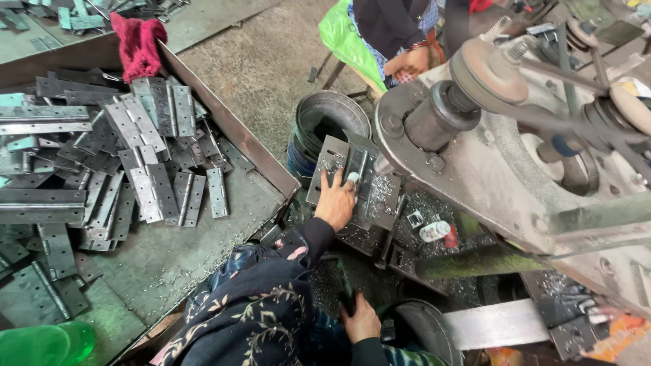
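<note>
Left hand [336, 202] presses one open hinge [342, 169] flat on the machine bed [380, 203], fingers spread; right hand [361, 320], near, seems closed round a dark handle [344, 293]. Dozens of hinges fill the left tray [224, 224]

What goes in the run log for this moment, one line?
left hand: pressing hinge on machine bed | right hand: gripping dark lever, low | tray: hinge pile | red cloth on tray edge
</note>
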